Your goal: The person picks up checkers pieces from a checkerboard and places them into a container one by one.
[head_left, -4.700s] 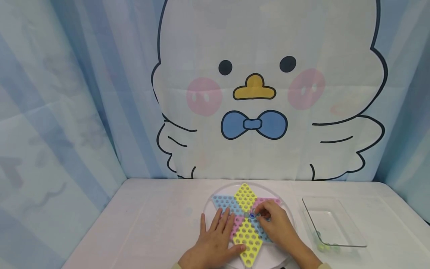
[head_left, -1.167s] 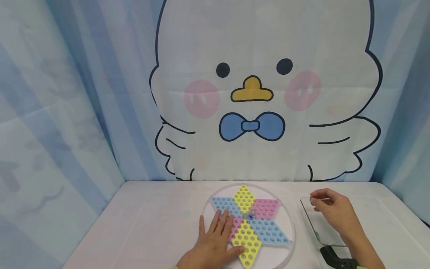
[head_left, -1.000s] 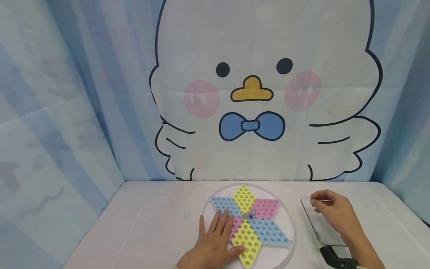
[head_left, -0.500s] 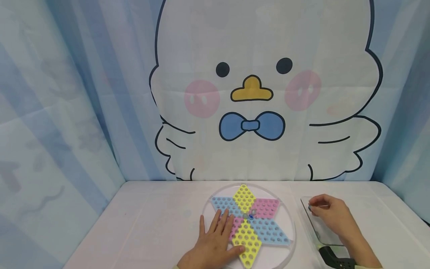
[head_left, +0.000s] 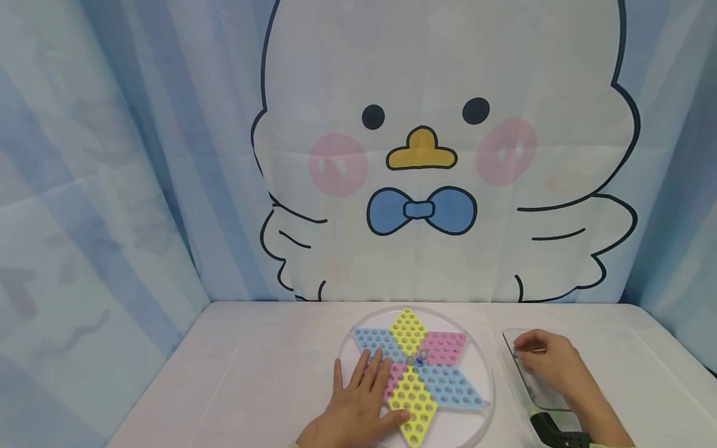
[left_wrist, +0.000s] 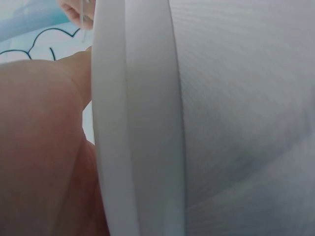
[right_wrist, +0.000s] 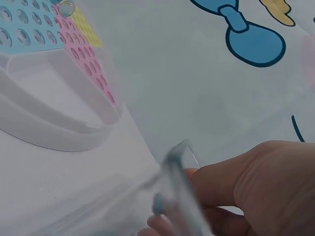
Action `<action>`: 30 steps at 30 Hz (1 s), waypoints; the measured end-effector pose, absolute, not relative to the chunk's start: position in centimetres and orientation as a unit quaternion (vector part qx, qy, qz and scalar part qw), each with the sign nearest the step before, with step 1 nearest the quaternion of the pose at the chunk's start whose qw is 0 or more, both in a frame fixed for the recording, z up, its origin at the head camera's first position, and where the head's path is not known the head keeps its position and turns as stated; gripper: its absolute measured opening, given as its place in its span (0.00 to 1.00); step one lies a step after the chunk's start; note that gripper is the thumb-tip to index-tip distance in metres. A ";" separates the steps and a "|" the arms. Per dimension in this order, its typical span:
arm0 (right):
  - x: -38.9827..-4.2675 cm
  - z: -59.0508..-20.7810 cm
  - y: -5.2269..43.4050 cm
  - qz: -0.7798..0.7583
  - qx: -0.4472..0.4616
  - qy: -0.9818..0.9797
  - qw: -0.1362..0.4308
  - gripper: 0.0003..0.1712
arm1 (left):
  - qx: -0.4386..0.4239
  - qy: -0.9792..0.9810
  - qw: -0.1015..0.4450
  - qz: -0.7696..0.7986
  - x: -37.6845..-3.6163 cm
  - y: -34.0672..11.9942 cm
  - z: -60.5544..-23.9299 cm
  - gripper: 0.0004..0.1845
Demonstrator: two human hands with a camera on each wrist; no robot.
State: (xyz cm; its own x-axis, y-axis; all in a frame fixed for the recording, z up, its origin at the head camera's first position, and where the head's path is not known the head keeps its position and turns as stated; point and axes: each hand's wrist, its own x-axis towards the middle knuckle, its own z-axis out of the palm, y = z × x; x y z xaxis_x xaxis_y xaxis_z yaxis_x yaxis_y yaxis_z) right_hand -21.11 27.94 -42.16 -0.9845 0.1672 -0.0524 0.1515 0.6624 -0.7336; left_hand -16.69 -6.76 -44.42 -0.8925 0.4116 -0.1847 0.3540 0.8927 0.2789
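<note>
My left hand rests with spread fingers on the left part of a round Chinese checkers board. The board has a star of yellow, blue and pink holed sections. Near its centre sit a blue marble and two greyish clear marbles. My right hand is bent over a clear plastic box to the right. Its thumb and fingertips pinch a small bluish marble, seen blurred through the box wall in the right wrist view. The wrist hides much of the box's inside.
The white table carries the board and box. A black wrist-worn device sits by the box's near end, on my right wrist. Behind the table hangs a curtain with a cartoon bird.
My right hand has gone from the board's centre to the box, then sunk slightly lower over it. One clear marble now shows beside the blue one. My left hand stays put.
</note>
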 end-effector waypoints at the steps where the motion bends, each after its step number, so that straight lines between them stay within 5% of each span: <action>1: -21.1 -42.2 27.9 0.402 -0.087 -0.911 0.009 0.12 | 0.199 0.965 0.119 0.120 -16.7 -6.8 -44.4 0.54; 30: -19.9 -39.7 25.9 0.406 -0.059 -0.902 0.132 0.14 | 0.193 0.965 0.126 0.121 -16.8 -6.8 -44.5 0.55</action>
